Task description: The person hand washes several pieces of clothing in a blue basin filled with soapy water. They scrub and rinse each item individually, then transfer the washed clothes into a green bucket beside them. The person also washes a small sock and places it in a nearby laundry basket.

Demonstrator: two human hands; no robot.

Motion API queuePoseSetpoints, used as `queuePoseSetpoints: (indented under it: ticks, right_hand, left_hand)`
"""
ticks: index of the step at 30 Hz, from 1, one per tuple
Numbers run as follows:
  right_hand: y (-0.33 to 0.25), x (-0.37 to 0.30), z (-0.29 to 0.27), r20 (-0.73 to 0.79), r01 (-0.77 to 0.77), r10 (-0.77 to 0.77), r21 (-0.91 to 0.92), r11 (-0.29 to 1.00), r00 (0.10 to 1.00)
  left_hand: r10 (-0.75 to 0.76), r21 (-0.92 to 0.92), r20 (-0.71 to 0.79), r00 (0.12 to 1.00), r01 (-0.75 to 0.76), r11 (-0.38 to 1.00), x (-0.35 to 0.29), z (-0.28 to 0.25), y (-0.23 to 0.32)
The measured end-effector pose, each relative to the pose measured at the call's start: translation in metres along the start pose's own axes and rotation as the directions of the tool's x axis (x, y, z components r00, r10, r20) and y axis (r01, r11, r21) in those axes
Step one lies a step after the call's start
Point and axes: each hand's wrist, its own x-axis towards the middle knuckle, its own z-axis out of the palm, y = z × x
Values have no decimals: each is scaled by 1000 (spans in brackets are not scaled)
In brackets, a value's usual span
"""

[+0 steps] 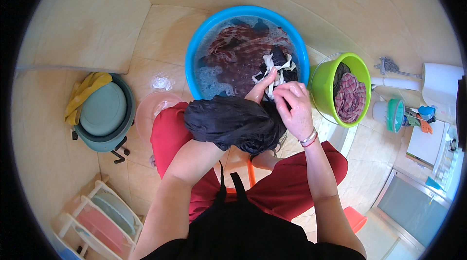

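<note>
Black cloth (226, 120), likely soft, best gripped bunched, draped left forearm (197, 162), left hand (261, 87) half-hidden, right hand (296, 108) half-curled, both grips unclear.

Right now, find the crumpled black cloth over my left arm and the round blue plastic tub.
Crumpled black cloth (221, 120): head view, bunched middle.
Round blue plastic tub (248, 10): head view, far rim.

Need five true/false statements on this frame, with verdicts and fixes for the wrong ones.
1. Black fabric covers part of the left forearm. True.
2. Both wrists are bare. False: the right wrist wears a bracelet.
3. The blue basin holds water and cloth. True.
4. All cloth is in that basin. False: the green bucket holds checked cloth.
5. The person's trousers are red. True.
</note>
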Motion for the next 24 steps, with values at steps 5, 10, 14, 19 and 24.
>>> queuePoseSetpoints:
  ticks: [5,10,14,19,24]
  right_hand:
    - [16,-17,1,1,-138,152,425,895,988]
    - [70,-33,19,-107,-173,746,942,287,658]
    - [108,-37,67,364,-141,579,908,-394,729]
    - [112,6,74,311,-146,182,787,-600,933]
    - [119,23,48,46,-32,17,870,-492,999]
  left_hand:
    - [438,431,62,897,-420,799,8,-20,-19]
    - [115,105,-193,974,-96,990,-4,39,-3]
    - [-36,27,-184,982,42,999,-12,56,2]
    - [-55,162,-184,981,86,983,2,30,-5]
    - [-18,359,-312,950,136,923,3,35,-4]
